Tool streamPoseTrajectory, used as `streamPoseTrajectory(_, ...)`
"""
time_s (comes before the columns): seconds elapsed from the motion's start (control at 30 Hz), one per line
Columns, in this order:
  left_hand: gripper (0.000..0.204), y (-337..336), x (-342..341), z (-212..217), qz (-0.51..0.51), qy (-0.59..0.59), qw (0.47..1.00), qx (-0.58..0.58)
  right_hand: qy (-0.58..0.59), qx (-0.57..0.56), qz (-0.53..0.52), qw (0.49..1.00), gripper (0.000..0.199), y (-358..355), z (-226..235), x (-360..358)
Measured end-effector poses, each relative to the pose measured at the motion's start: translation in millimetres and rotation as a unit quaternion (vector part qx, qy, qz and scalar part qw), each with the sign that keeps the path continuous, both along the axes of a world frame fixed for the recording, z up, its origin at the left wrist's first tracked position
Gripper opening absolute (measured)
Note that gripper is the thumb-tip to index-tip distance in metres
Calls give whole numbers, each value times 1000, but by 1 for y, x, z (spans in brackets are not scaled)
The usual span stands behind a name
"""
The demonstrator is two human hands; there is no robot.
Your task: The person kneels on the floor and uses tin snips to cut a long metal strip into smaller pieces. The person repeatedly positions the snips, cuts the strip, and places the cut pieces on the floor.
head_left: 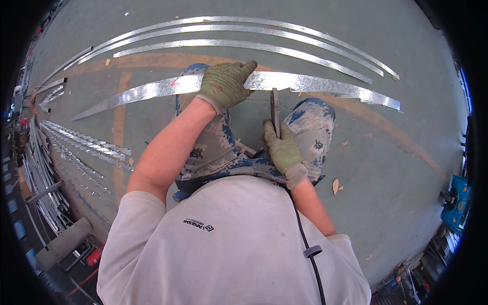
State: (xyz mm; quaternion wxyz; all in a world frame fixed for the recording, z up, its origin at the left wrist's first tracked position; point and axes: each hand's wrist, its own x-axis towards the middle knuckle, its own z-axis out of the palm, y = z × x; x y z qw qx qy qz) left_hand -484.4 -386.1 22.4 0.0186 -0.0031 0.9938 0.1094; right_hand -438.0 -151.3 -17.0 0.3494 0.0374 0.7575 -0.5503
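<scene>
A long, shiny sheet-metal strip (152, 90) with red marks lies crosswise in front of me, over my knees. My left hand (225, 85), in a green work glove, is closed over the strip near its middle. My right hand (283, 150), gloved too, grips what look like metal snips (275, 114), held upright between my knees. Their tip meets the strip's near edge just right of my left hand. To the right of that spot the near edge looks notched. The handles are mostly hidden in the glove.
Beyond the strip, several more long metal strips (229, 44) lie on the green floor. At the left are serrated metal pieces (91, 145) and a heap of thin metal lengths (43, 175). A blue case-like object (457, 203) stands at the far right. Dry leaves (335, 186) dot the floor.
</scene>
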Motion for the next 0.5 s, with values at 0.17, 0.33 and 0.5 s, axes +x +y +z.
streamPoseTrajectory(0.17,60,-2,2,5,-18,-14,999,25,-78,-67,-33,994,31,-3,20,1)
streamPoseTrajectory(0.33,63,-2,3,8,-14,-7,999,52,-177,-115,-51,976,26,-3,40,-4)
streamPoseTrajectory(0.5,58,-1,1,13,-4,2,996,86,-228,-222,-77,945,27,5,44,-5)
